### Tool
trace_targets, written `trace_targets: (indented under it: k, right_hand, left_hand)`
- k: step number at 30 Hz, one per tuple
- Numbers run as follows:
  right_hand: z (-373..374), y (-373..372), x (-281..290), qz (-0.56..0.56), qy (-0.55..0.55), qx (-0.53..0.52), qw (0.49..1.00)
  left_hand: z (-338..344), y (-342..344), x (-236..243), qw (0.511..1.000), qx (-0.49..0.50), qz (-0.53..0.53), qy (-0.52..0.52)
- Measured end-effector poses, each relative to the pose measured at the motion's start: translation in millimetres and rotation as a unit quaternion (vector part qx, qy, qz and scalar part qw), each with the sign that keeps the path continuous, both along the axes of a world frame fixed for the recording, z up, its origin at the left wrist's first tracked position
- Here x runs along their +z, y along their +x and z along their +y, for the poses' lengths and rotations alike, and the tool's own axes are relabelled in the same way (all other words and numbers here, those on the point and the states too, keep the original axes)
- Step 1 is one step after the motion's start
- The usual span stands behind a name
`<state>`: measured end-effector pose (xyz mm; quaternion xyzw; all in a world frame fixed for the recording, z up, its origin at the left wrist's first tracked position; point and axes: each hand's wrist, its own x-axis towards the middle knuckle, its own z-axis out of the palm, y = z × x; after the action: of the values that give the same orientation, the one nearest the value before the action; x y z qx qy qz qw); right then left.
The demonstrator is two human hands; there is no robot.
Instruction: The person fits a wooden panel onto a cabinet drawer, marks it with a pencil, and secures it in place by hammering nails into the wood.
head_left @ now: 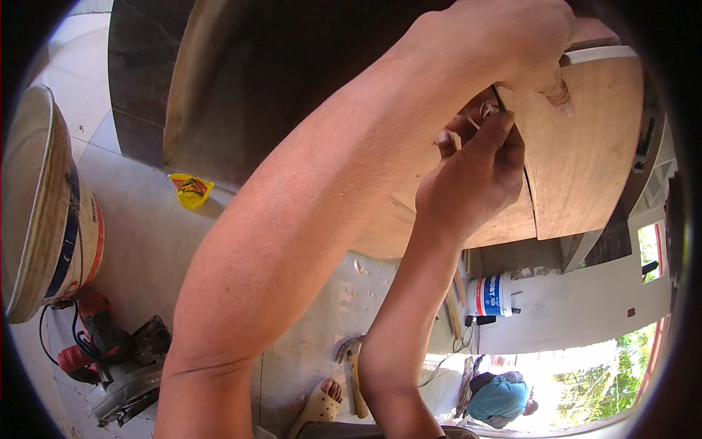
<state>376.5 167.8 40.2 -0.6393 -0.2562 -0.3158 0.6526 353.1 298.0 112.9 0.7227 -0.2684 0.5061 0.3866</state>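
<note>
My left arm reaches across to the upper right, where my left hand [504, 44] rests curled against a light plywood panel [585, 146]. One bent finger presses on the panel's face; the other fingers are mostly hidden behind the hand. Just below it, my right hand [472, 172] is closed in a pinch at the dark gap between two plywood pieces. A small whitish bit [488, 110] and a thin dark edge show by its fingertips. What the pinch holds is too small to name.
A large bucket [80, 234] stands at the left, with a circular saw [124, 366] below it. A yellow packet [191, 190] lies on the tiles. A hammer [357, 380] lies beside my clog-clad foot [322, 406]. Beyond are a white bucket [490, 295] and a person in teal [501, 399].
</note>
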Motion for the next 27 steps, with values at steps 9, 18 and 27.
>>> trace_targets:
  k: [9, 18, 27]
  right_hand:
    - [2.8, -2.7, 6.5, -0.017, -0.011, -0.022, 1.0]
    - [7.4, -1.9, 5.9, 0.011, -0.011, -0.024, 1.0]
    - [2.2, 1.9, 5.9, 0.051, 0.019, -0.027, 0.998]
  left_hand:
    - [-8.5, -13.5, 8.0, 0.997, 0.01, 0.012, -0.08]
    - [-15.5, -15.7, 0.1, 0.988, 0.097, -0.08, -0.084]
    - [-10.2, -2.4, 6.0, 0.992, -0.06, 0.014, -0.108]
